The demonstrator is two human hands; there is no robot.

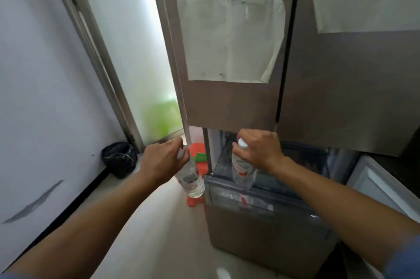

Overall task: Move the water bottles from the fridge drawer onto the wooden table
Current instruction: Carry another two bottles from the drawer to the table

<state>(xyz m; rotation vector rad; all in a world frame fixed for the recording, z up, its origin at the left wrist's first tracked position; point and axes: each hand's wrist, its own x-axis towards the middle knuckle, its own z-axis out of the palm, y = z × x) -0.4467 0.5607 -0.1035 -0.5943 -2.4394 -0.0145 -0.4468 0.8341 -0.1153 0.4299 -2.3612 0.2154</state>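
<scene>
Water bottles [192,182], clear, red-labelled, one white-capped, in both hands [162,160].

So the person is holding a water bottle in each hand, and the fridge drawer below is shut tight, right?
Not quite. The head view shows the fridge drawer pulled open, not shut; another bottle lies inside it. The rest stands: the left hand grips one water bottle and the right hand grips a second water bottle by its neck.

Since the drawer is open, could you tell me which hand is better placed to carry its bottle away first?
Left, probably. The left hand holds its bottle already clear of the drawer, over the floor. The right hand grips its bottle by the neck above the drawer.
</scene>
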